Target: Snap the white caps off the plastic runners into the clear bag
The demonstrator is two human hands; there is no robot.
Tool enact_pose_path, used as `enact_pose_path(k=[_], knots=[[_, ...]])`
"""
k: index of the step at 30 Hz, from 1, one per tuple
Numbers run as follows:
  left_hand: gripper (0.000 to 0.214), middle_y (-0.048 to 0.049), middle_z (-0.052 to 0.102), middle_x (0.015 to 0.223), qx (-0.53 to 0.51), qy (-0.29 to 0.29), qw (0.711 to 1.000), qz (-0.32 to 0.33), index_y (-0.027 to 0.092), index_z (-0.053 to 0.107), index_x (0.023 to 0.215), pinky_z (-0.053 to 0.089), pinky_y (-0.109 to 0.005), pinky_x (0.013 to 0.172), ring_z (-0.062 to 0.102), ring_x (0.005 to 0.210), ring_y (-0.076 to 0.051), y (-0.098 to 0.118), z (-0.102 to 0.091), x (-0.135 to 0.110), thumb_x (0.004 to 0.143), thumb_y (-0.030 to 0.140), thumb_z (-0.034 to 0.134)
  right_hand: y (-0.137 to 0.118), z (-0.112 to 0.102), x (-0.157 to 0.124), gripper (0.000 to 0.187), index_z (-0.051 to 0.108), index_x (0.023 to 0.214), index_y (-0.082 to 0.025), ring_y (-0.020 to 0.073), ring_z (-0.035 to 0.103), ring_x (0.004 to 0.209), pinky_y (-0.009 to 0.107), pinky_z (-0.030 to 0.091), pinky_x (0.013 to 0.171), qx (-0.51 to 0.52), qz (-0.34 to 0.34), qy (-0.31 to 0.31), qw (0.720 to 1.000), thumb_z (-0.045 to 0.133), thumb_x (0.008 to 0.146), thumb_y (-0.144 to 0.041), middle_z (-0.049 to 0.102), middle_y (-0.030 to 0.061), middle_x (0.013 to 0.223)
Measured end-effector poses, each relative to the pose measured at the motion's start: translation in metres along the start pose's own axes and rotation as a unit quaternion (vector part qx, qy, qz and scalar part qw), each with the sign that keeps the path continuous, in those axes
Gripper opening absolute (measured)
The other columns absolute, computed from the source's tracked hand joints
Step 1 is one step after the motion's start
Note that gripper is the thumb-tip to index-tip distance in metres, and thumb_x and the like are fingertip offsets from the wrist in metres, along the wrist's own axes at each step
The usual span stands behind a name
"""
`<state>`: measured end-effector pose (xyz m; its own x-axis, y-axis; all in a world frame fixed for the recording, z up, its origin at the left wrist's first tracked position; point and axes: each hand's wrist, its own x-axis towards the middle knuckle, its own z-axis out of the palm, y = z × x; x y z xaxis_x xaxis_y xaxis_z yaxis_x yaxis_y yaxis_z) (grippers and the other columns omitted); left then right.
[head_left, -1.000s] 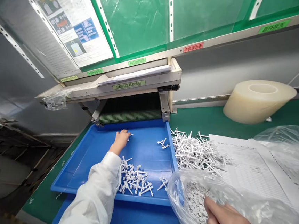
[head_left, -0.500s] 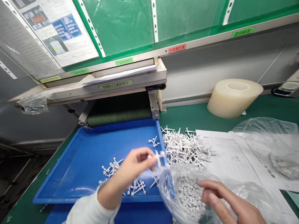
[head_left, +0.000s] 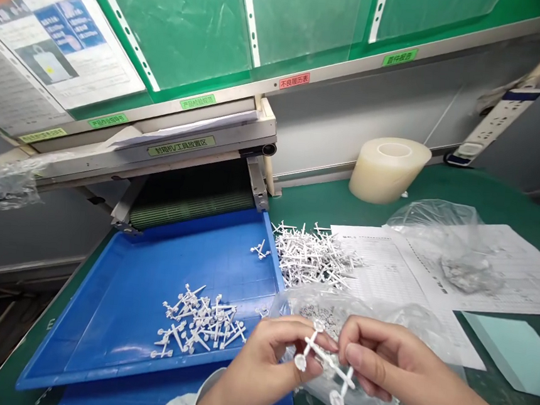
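Note:
A small white plastic sprue piece (head_left: 325, 360) with round ends is pinched between both hands, low in the middle of the view. My left hand (head_left: 255, 371) grips its left part with thumb and fingers. My right hand (head_left: 388, 367) closes on its right part. Both hands hover over a clear plastic bag (head_left: 411, 319) holding small grey-white parts. A blue tray (head_left: 113, 315) lies to the left with a cluster of white sprue pieces (head_left: 200, 325) in it. A heap of bare white sprues (head_left: 310, 256) lies on the green table beside the tray.
A conveyor outlet (head_left: 194, 202) feeds the tray's far edge. A roll of clear film (head_left: 389, 169) stands at the back. Printed sheets (head_left: 396, 276) and a second bag (head_left: 455, 250) lie on the right, with a pale green block (head_left: 512, 353) and a power strip (head_left: 494, 121).
My left hand came back from the tray's far end with a white piece. My right hand left the bag and now grips the piece too. The view has swung to the right.

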<state>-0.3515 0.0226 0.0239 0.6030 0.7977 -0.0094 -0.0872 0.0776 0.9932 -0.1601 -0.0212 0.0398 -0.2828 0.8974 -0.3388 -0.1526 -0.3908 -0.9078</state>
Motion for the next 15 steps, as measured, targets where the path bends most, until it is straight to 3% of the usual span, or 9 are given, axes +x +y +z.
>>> enact_pose_path(k=[5,8,15], knots=[[0.023,-0.0072,0.069,0.068,0.014,0.038,0.999,0.023,0.018,0.077,0.076,0.046,-0.026,0.06,0.06,0.062,-0.016,-0.006,0.009,-0.005,0.076,0.04,0.071,-0.004,0.004,-0.002,0.04,0.067,0.083,-0.02,0.0107,0.048,0.05,0.023,0.038,0.053,0.025,0.015,0.015,0.999,0.065,0.076,-0.059,0.053,-0.0043,0.054],[0.024,-0.0078,0.07,0.068,0.009,0.063,0.997,0.034,0.018,0.078,0.076,0.045,-0.025,0.057,0.059,0.06,-0.015,-0.008,0.011,-0.006,0.077,0.041,0.07,-0.008,0.006,-0.006,0.041,0.066,0.074,-0.019,0.0113,0.051,0.052,0.025,0.04,0.057,0.026,0.022,0.044,0.998,0.066,0.075,-0.06,0.057,-0.0033,0.056],[0.027,-0.006,0.067,0.062,0.003,0.094,0.996,0.012,0.017,0.076,0.072,0.041,-0.022,0.053,0.054,0.056,-0.013,-0.011,0.016,-0.006,0.073,0.044,0.073,-0.009,0.006,-0.004,0.046,0.062,0.066,-0.017,0.0095,0.049,0.051,0.023,0.037,0.055,0.007,0.024,0.041,0.999,0.065,0.074,-0.063,0.059,-0.0023,0.057]])
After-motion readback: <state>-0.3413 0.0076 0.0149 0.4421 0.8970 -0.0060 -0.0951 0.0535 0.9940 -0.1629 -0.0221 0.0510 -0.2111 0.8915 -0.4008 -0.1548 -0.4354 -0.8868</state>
